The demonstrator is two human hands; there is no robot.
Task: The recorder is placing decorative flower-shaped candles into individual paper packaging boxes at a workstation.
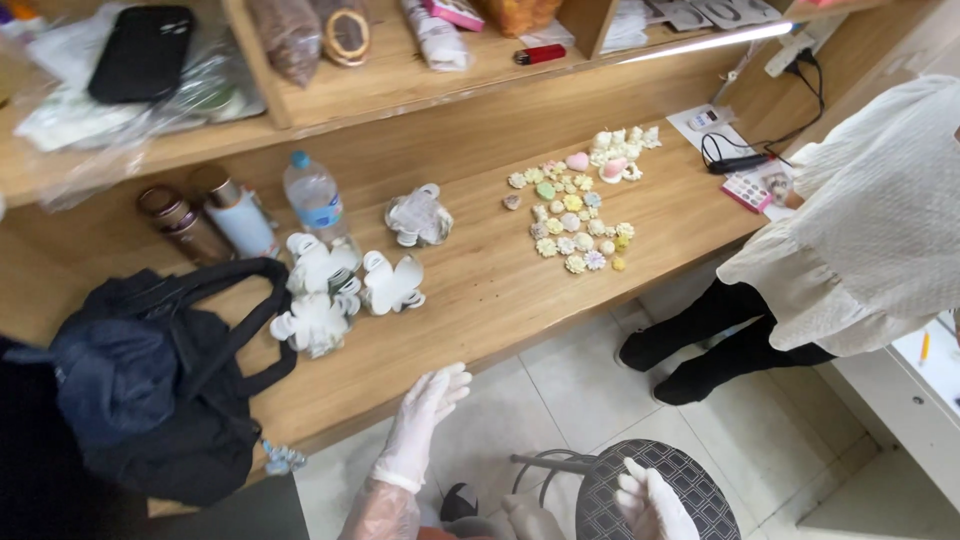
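- Left hand [425, 410] – in a thin pale glove, fingers spread loosely, holding nothing; it hangs just off the front edge of the wooden counter [470, 300].
- Right hand [648, 500] – gloved too, low over a round black stool [660, 480] with a mesh seat; fingers loosely apart, nothing in it.
- Nearest things to the left hand: white flower-shaped pieces [335, 290], a cluster on the counter beside a black bag [160, 370], just in front of a clear water bottle [315, 205].
- Handling, as a judgement: they look light, thin and flat, perhaps plastic, likely slippery under gloves; best pinched at a petal edge rather than pressed flat.
- Farther right, well apart: a spread of small pastel flower ornaments [570, 225] – probably fragile, one at a time.
- Another person in a white top [870, 230] stands at the counter's right end.
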